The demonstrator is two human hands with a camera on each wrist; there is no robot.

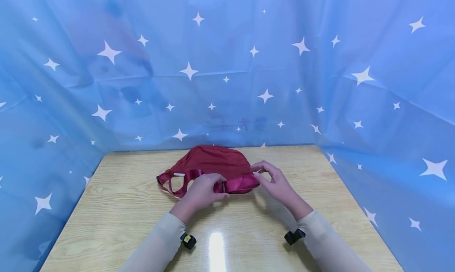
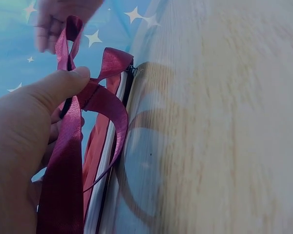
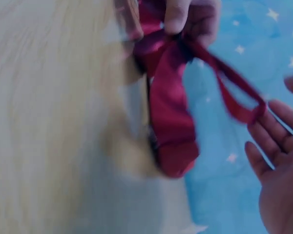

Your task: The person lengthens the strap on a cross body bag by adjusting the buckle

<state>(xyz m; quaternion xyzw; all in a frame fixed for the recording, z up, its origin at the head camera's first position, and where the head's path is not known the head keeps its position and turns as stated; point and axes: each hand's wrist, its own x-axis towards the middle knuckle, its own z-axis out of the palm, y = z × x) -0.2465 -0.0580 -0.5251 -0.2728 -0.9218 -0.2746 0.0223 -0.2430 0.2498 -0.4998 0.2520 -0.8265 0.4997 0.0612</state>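
A dark red fabric bag lies on the table, with a shiny wine-red strap along its near side. My left hand pinches the strap at a dark slider buckle, thumb on top. In the left wrist view, the strap hangs below that thumb. My right hand is at the bag's right end. From the right wrist, its thumb stands apart from the fingers, whose tips touch a raised strap loop. Nothing is gripped there.
The light wooden table carries the bag near its back edge. Blue curtains with white stars enclose the back and both sides. More strap lies looped at the bag's left end. A zipper edge shows beside the strap.
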